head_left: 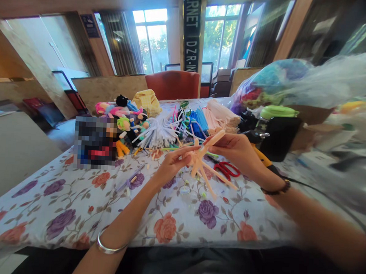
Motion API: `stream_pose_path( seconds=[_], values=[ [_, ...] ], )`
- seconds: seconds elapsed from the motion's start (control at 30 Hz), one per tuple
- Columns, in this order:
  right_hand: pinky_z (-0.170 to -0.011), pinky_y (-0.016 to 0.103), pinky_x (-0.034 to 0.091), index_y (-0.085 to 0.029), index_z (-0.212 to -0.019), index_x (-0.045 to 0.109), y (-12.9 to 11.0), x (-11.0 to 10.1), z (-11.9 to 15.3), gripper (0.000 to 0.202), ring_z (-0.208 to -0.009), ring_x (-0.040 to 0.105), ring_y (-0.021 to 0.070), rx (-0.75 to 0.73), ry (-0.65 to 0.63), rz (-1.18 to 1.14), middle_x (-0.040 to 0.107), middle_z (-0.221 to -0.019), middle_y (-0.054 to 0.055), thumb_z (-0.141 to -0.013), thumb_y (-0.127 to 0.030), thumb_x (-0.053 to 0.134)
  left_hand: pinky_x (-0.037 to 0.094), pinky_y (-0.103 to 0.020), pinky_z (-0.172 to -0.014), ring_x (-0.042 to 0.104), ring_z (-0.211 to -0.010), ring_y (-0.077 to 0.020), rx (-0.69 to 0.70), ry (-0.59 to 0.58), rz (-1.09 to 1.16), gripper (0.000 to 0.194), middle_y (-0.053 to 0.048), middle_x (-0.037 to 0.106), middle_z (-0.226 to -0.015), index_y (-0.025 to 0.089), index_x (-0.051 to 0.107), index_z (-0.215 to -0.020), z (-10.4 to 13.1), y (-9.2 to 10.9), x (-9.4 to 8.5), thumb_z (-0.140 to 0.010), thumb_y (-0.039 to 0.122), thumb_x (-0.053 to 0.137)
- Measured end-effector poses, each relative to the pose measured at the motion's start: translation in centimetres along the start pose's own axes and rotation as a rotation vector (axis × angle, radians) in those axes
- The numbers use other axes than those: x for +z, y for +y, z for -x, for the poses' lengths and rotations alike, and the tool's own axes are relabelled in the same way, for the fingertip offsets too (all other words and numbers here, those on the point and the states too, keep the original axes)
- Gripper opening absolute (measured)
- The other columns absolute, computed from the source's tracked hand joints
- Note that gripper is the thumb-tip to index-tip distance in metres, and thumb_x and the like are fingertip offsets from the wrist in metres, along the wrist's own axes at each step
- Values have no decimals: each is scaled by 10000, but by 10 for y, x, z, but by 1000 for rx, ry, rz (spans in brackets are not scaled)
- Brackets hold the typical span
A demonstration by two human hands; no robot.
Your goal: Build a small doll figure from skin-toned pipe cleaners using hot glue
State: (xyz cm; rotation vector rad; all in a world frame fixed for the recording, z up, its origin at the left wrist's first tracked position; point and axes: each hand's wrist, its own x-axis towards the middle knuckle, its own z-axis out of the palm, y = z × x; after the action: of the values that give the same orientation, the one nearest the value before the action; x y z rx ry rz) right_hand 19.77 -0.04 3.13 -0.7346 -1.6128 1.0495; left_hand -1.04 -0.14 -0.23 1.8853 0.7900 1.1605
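Peach pipe cleaners point(201, 164), bent and joined into a many-armed shape, are held above the table between both hands. My left hand point(177, 158) pinches the shape's left side with thumb and fingers. At its upper right, my right hand point(237, 150) grips one thick arm of the same peach shape. Two long ends hang down toward the lower right. Just behind and below my right hand lie red-handled scissors point(227, 171). A lilac twisted pipe cleaner point(130, 181) rests on the flowered cloth left of my hands.
Beyond my hands lie bundles of white pipe cleaners point(159, 132), blue ones point(198, 122) and peach ones point(221, 116). Small dolls point(125, 123) are piled at left. A black tablet-like panel point(279, 138), a green-lidded jar point(278, 112) and plastic bags point(327, 79) stand at right.
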Motion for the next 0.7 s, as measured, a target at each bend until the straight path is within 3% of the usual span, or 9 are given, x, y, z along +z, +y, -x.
stream_pose_path(
  seconds=[0.17,0.4,0.7],
  values=[
    [-867,389,529,-241,-838,725,12,5,-1,222,-858,681,201,27,-32,-27,730,-889,10,-639,-330,764,451,-225,-608,514,-625,-94,7,27,12,387,-16,643,-792,228,639,-1154,0,1,1,-807,389,582],
    [-867,370,526,-235,-819,721,19,10,-2,206,-851,681,188,31,-76,-103,726,-882,9,-634,-314,767,494,-228,-654,594,-787,-132,-7,65,70,386,-50,668,-1038,218,650,-1123,-1,2,4,-778,386,615],
    [-804,325,538,-226,-825,686,27,16,0,252,-811,667,164,89,-72,-216,702,-866,13,-621,-341,778,511,-241,-703,616,-831,-143,-2,91,76,392,-59,675,-1065,206,647,-1114,-1,1,6,-771,393,624]
  ],
)
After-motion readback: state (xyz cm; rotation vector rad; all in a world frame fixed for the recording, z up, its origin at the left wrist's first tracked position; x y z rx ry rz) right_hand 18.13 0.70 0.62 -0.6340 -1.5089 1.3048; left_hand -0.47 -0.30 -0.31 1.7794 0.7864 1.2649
